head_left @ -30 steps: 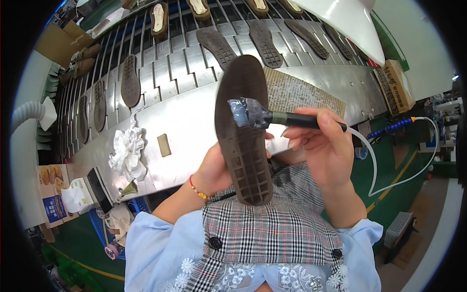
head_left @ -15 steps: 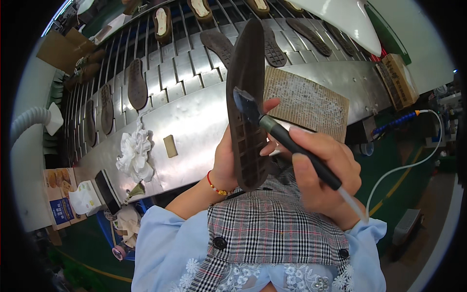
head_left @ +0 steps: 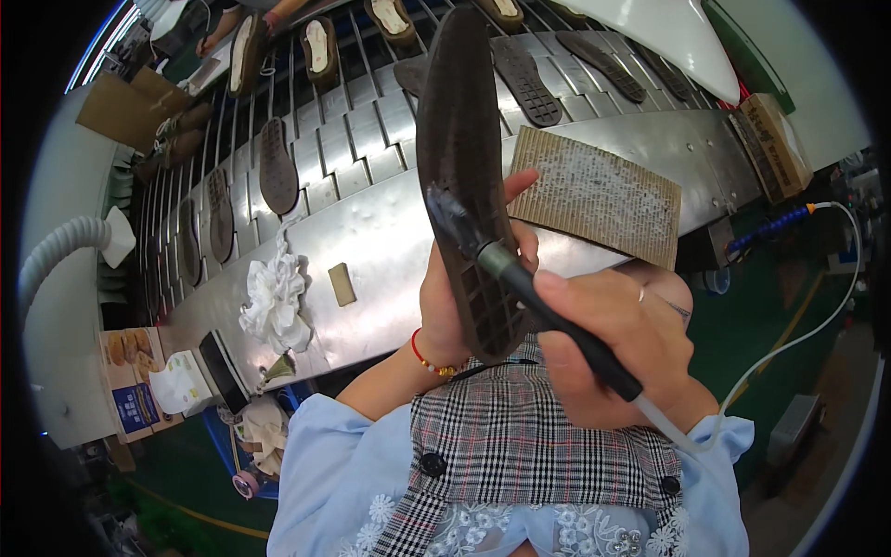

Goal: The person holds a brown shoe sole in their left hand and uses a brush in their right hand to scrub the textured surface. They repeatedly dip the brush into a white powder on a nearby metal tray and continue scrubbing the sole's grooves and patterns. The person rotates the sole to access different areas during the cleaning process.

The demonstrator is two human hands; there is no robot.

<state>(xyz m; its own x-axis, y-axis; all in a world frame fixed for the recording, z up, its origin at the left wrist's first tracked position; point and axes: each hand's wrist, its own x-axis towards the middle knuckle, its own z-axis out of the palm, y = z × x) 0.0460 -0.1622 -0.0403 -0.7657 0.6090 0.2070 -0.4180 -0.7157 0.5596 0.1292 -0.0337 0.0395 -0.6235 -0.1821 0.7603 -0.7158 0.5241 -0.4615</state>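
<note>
My left hand grips a dark brown shoe sole from behind, its fingertips showing past the right edge. The sole stands steeply, its toe end away from me and its gridded heel end near my apron. In my right hand is a brush with a black handle, fed by a clear tube. The dark, wet-looking brush tip lies against the sole's face, around its middle. Beyond my hands, a ribbed board with whitish residue rests on the metal bench.
Several soles lie on the slatted metal conveyor, with shoes farther back. A crumpled white cloth and a tan block rest on the bench. A white hose reaches in at left. Another person's hand shows far left.
The brush tip has slid along the sole toward its heel end. The sole has tilted, its toe end leaning left. The view has shifted, and another person's hand now shows at the far left.
</note>
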